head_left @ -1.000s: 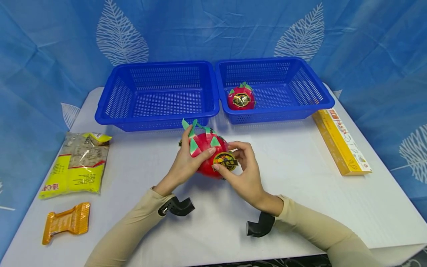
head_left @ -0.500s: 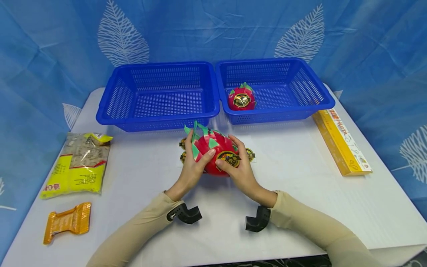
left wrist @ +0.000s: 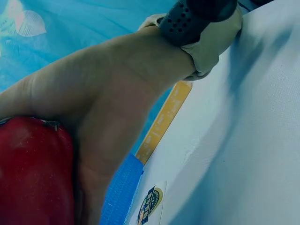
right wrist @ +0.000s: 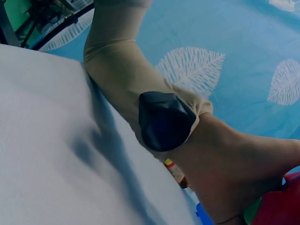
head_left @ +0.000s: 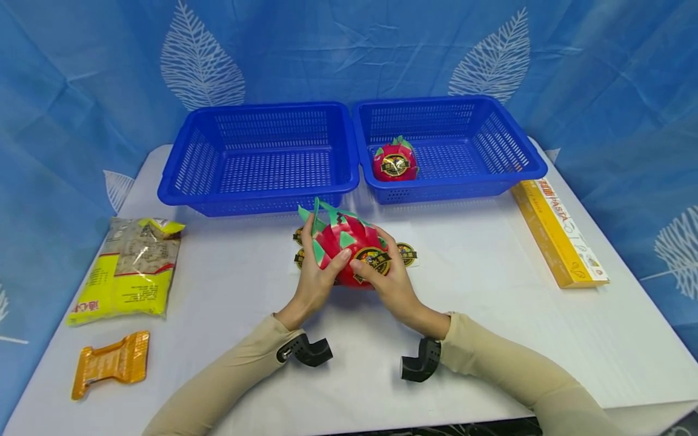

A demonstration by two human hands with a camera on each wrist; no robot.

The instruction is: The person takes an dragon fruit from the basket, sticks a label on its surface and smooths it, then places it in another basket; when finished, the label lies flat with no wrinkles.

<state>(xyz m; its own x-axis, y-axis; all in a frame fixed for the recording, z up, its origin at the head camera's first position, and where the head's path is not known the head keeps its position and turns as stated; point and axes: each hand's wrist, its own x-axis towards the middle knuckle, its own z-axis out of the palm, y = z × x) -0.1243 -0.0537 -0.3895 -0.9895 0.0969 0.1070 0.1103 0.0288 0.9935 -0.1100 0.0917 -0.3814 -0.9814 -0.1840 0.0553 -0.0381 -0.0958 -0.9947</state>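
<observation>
Both hands hold a red dragon fruit (head_left: 345, 233) with green leaf tips over the middle of the white table. My left hand (head_left: 315, 281) grips its left side, thumb on the front. Round the right side curls my right hand (head_left: 397, 287), its thumb at the edge of a black-and-gold sticker (head_left: 374, 260) on the skin. In the left wrist view the red fruit (left wrist: 35, 173) fills the lower left corner; in the right wrist view only a sliver of fruit (right wrist: 279, 206) shows. Behind the fruit lies a sheet of similar stickers (head_left: 406, 254), partly hidden.
Two blue baskets stand at the back: a left basket (head_left: 256, 197) and a right basket (head_left: 463, 184) containing another stickered dragon fruit (head_left: 395, 160). A yellow pasta box (head_left: 558, 236) lies at right. At left are a yellow-and-clear bag (head_left: 128, 272) and an orange packet (head_left: 111, 365).
My right hand has gone from fingering the sticker's edge to wrapping round the fruit, with its thumb pressing the skin. The wrists have drawn closer together, and more of the sticker sheet shows.
</observation>
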